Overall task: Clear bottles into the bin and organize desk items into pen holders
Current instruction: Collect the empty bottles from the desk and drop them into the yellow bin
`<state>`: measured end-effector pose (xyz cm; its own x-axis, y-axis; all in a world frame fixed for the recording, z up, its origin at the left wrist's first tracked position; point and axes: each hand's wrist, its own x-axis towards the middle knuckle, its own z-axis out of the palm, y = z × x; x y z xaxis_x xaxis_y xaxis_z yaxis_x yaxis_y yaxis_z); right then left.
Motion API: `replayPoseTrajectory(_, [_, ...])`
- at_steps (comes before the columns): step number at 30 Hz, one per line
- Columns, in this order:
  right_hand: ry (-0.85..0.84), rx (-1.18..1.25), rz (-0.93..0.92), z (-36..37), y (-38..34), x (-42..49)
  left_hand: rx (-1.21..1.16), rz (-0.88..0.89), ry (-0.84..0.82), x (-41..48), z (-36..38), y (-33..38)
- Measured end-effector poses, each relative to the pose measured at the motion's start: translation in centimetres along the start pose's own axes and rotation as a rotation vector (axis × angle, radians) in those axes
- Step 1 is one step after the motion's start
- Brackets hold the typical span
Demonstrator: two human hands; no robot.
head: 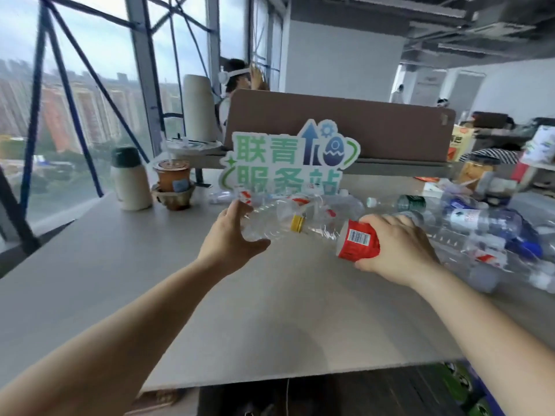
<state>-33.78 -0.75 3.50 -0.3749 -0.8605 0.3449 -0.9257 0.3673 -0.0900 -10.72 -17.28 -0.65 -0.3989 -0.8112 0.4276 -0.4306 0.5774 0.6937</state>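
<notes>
My left hand (232,235) grips the base of a clear plastic bottle (264,219) held sideways above the desk; its yellow cap (298,223) points right. My right hand (396,244) is wrapped around a second clear bottle with a red label (359,240), its neck pointing left toward the yellow cap. Behind and to the right lies a heap of empty clear bottles (480,229), some with blue labels, one with a green label (410,202). No bin or pen holder shows in view.
A grey desk (150,265) runs to a front edge low in view. At the back left stand a cream thermos (130,178) and an iced drink cup (174,178) in a carrier. A green lettered sign (288,163) leans on a brown partition (345,127). A person sits behind it.
</notes>
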Motion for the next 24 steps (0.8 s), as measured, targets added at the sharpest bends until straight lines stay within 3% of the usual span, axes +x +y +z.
replayPoseTrajectory(6, [0.215,0.423,-0.325,-0.8,-18.2,0.0,-0.049,-0.042,0.374,-9.2,-18.7,-4.2])
replayPoseTrajectory(11, [0.205,1.021,-0.545,-1.7,-35.8,-3.6,0.072,-0.073,0.652,-19.1,-33.1,-7.2])
replayPoseTrajectory(15, [0.17,1.341,-0.674,-2.1,-47.3,-7.4,0.214,-0.12,0.844,-27.4,-41.7,-9.2])
replayPoseTrajectory(24, [0.128,1.621,-0.831,0.3,-66.4,-10.9,0.406,-0.262,0.96,-35.3,-51.9,-16.4])
